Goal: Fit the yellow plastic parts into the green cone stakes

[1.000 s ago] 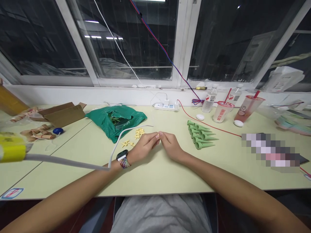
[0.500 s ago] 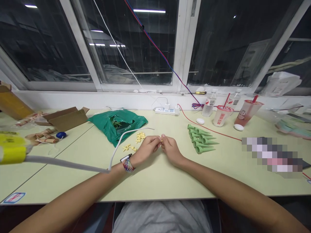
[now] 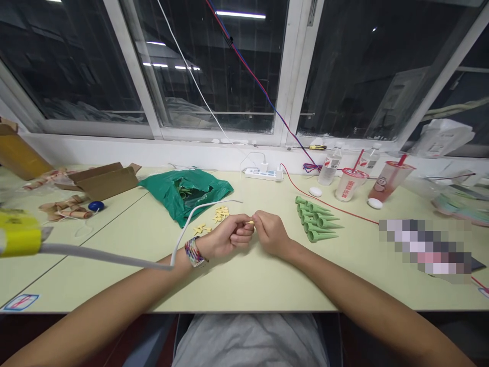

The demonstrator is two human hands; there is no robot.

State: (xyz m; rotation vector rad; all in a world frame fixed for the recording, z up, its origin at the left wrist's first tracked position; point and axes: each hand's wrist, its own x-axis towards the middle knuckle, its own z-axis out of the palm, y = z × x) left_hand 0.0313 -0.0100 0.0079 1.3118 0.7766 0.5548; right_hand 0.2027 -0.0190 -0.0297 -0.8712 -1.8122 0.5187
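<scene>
My left hand point(image 3: 229, 235) and my right hand point(image 3: 271, 233) meet mid-table, fingers curled around a small yellow piece point(image 3: 250, 223), probably paper, which is mostly hidden by my fingertips. A loose scatter of similar yellow pieces point(image 3: 218, 215) lies just left of my left hand, beside a white cable point(image 3: 187, 229). To the right of my right hand, green paper cones point(image 3: 315, 219) lie in slanted rows. My left wrist wears a watch and a beaded bracelet point(image 3: 194, 253).
A green plastic bag point(image 3: 183, 193) and a cardboard box flap point(image 3: 103, 182) stand beyond my left hand. Rolled brown pieces point(image 3: 64, 208) and a blue cap point(image 3: 96, 206) lie further left. A yellow object point(image 3: 19, 237) with a grey cord crosses the near left. Cups and bottles point(image 3: 349, 183) stand back right.
My left wrist has rolled, turning the watch away and showing the bracelet more. My hands have shifted slightly right, and the view has tilted a little.
</scene>
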